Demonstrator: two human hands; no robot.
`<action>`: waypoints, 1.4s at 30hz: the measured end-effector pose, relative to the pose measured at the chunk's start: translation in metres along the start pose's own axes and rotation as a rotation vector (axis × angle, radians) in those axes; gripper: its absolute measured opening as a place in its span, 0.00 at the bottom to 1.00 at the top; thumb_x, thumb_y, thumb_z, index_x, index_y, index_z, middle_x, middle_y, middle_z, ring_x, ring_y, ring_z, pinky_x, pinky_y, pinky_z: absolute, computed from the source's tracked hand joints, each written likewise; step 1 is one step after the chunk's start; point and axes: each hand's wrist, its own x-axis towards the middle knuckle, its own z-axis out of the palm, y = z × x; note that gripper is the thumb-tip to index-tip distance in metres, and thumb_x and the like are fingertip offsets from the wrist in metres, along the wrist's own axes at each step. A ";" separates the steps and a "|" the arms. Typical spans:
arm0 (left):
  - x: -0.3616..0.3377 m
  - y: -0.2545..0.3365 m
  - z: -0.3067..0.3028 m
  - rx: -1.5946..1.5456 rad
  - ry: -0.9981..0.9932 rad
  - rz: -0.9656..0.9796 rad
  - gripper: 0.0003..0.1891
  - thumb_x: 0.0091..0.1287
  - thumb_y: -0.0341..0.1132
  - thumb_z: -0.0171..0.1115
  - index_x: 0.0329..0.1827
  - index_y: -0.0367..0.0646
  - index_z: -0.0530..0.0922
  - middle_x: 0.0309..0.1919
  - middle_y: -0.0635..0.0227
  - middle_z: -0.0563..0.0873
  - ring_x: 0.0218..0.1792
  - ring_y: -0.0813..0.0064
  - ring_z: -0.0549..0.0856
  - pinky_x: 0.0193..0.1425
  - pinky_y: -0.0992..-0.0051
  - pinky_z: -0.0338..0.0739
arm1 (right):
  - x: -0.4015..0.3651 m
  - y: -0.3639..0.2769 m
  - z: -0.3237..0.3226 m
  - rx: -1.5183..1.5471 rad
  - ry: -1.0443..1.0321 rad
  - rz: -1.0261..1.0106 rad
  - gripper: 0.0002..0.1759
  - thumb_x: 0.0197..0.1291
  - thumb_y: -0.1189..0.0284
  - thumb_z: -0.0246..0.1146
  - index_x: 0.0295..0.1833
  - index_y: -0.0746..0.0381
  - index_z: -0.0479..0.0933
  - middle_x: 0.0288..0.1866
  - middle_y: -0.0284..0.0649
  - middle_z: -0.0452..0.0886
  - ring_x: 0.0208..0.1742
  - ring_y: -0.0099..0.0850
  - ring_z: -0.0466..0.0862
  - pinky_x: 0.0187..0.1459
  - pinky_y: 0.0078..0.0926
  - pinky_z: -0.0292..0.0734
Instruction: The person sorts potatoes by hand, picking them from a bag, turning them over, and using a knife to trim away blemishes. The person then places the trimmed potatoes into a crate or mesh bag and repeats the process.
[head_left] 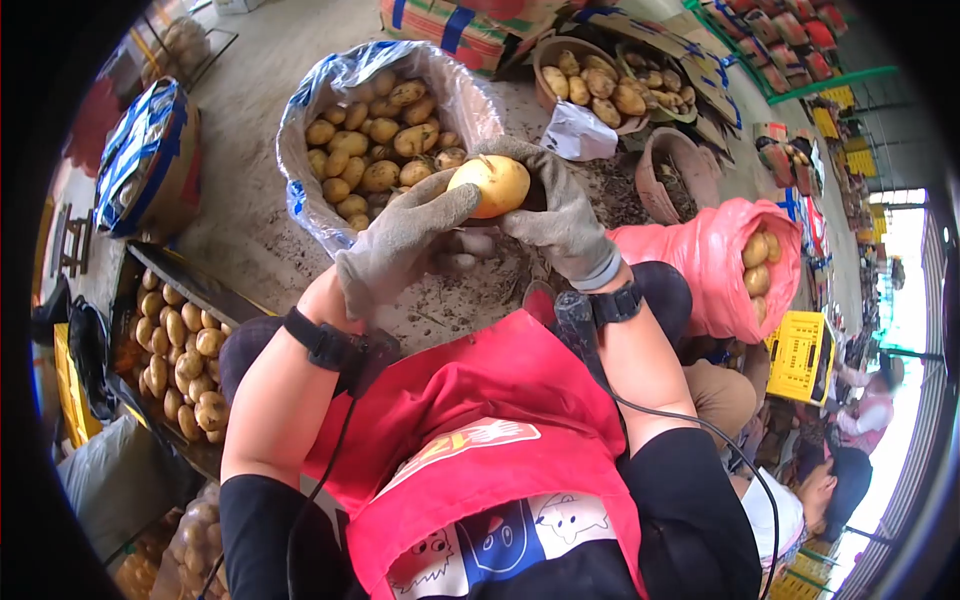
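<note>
Both my hands wear grey work gloves and hold one large yellow potato [497,186] between them, above the dirt-strewn floor. My left hand [405,235] grips its left side, fingers closed against it. Around the right side and underneath curl the fingers of my right hand [562,212]. Just beyond my left hand stands a basket lined with clear plastic [296,130], with blue tape on its rim. Many potatoes [380,176] fill it. A red apron [470,380] covers my lap.
At left is a dark crate [190,275] of potatoes. A pink sack [690,260] of potatoes lies to my right, near a yellow crate [800,357]. Tubs of potatoes [600,90] and a pinkish tub [690,165] stand farther back. Other people sit at far right.
</note>
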 end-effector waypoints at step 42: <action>0.018 -0.038 0.009 0.462 0.108 0.410 0.41 0.59 0.25 0.82 0.75 0.41 0.69 0.66 0.65 0.80 0.64 0.75 0.81 0.72 0.71 0.78 | -0.068 0.007 0.032 -0.585 0.655 -0.006 0.08 0.73 0.69 0.68 0.48 0.63 0.83 0.33 0.32 0.85 0.30 0.20 0.80 0.33 0.22 0.77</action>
